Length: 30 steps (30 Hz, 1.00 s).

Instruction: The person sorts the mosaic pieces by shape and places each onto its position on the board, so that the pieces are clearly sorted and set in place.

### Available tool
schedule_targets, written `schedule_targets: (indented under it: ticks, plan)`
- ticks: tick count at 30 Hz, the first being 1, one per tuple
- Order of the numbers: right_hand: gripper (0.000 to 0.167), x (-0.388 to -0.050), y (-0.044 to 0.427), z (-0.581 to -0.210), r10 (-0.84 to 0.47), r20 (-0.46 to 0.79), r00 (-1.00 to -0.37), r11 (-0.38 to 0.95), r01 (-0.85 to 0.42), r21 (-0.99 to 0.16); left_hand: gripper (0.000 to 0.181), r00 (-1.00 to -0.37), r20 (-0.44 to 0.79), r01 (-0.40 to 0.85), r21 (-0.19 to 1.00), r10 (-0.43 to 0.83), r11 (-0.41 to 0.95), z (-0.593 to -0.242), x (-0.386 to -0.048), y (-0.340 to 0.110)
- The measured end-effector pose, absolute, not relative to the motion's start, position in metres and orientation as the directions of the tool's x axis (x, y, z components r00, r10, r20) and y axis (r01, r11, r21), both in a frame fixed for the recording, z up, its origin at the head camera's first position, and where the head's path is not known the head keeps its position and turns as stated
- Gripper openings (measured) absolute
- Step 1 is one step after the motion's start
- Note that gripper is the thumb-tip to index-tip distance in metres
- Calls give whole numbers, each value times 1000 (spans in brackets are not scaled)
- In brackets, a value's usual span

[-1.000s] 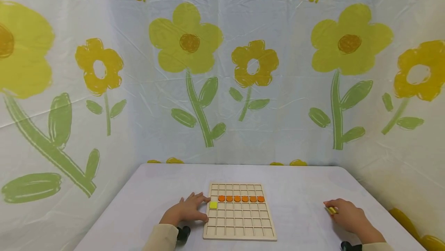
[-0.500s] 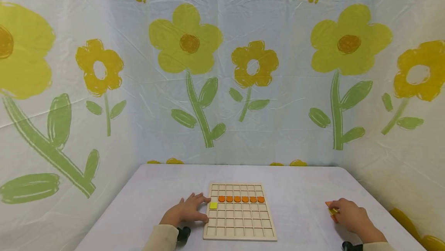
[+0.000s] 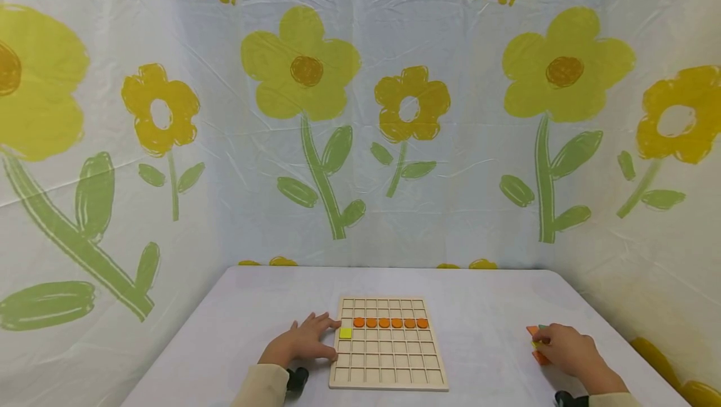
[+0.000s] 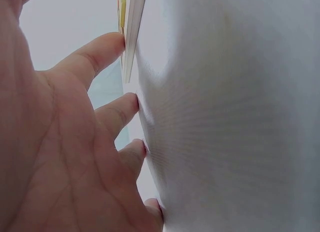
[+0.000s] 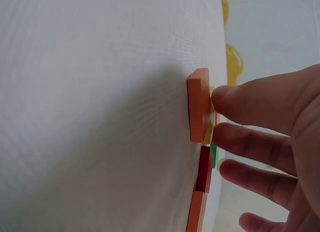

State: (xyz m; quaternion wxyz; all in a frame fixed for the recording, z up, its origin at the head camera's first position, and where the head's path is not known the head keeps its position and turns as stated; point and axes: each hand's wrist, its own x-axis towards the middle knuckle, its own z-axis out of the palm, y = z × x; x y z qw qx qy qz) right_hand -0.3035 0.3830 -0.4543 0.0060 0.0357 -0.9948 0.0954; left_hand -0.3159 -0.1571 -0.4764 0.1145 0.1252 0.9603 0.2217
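A pale wooden grid board (image 3: 388,360) lies on the table in the head view. One row of it holds several orange round pieces (image 3: 384,322), and a yellow square tile (image 3: 345,333) sits at its left side. My left hand (image 3: 306,339) rests at the board's left edge, fingers spread; its index fingertip touches the rim in the left wrist view. At right, my right hand (image 3: 566,347) is low over a small cluster of coloured tiles. There its thumb and index finger pinch a yellow piece (image 5: 208,134), partly hidden, behind an orange tile (image 5: 199,105).
Beside the right fingers lie a dark red tile (image 5: 204,169), another orange tile (image 5: 196,212) and a green piece (image 5: 214,154). The white table (image 3: 479,307) ends at a flower-printed cloth (image 3: 462,206) behind and on both sides.
My right hand has shifted slightly at the tile cluster; orange tiles and then a green piece have come into view around its fingertips. The left hand and board stay put.
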Motion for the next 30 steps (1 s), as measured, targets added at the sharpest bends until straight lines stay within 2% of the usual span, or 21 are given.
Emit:
schedule_targets:
  ticks: [6, 13, 23, 30]
  plan:
    - [19, -303, 376, -452, -40, -26, -999, 980, -34, -194, 72, -942, -170, 184, 456, 288, 871, -475, -315, -157]
    - [11, -306, 365, -452, -44, -14, -999, 975, -39, -221, 72, -944, -172, 179, 453, 283, 873, -475, -315, -156]
    - [27, -311, 351, -451, -69, -3, -998, 967, -66, -247, 71, -944, -158, 192, 448, 288, 873, -472, -314, -157]
    - [24, -317, 339, -452, -101, 14, -995, 963, -101, -251, 69, -944, -164, 183, 461, 286, 868, -471, -313, -157]
